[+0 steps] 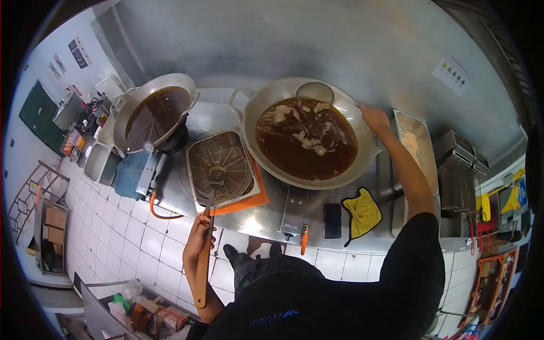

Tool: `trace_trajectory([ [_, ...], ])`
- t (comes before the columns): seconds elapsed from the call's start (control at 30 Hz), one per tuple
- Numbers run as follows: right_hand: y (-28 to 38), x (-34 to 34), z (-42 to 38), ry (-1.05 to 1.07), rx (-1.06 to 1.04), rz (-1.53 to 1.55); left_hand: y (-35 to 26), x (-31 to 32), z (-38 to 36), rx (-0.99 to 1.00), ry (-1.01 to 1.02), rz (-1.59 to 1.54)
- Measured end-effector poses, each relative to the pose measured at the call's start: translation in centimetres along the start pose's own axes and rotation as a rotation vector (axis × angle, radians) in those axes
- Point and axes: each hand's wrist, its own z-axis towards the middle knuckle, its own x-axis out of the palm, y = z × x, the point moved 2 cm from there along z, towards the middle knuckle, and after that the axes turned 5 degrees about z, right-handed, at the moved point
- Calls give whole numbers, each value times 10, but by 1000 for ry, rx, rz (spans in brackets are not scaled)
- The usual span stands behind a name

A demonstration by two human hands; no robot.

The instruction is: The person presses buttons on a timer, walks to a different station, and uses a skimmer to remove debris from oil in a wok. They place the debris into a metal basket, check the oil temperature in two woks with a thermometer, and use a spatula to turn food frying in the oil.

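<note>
My left hand (198, 235) is wrapped round the long handle of a wire spider strainer (211, 156). Its wide round mesh lies over a rectangular metal tray (198, 205), and the handle's wooden end points back toward my body. At the far right rim of a large wok (272, 170), my right hand (374, 118) grips the handle of a fine-mesh skimmer (315, 92). The skimmer's round head rests against the wok's far inner wall, at the edge of dark brown oil (300, 165). Pale, stringy pieces of food (310, 140) float in the oil.
A second wok (187, 84) of dark liquid stands left, with a dial thermometer (148, 147). A phone (332, 221) and yellow cloth (362, 213) lie near the counter's front edge. Orange hoses hang there. A deep metal pan (424, 127) sits right of my forearm.
</note>
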Motion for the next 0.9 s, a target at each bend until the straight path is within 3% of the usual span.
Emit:
trace_trajectory([
  [0.27, -1, -15, -23, 296, -323, 132, -5, 11, -3, -18, -54, 13],
  [0.33, 5, -22, -34, 459, -442, 327, -4, 11, -2, -18, -55, 27],
  [0.47, -7, 7, -46, 466, -610, 491, -2, 9, -1, -6, -47, 30],
  [0.53, 8, -25, -69, 779, -285, 620, 1, 8, 1, -5, -42, 26],
  [0.63, 15, -48, -86, 925, -229, 587, 1, 6, 2, -1, -35, 23],
  [0.9, 33, -76, -125, 1014, 66, 788, -5, -5, 4, -6, 15, 35],
])
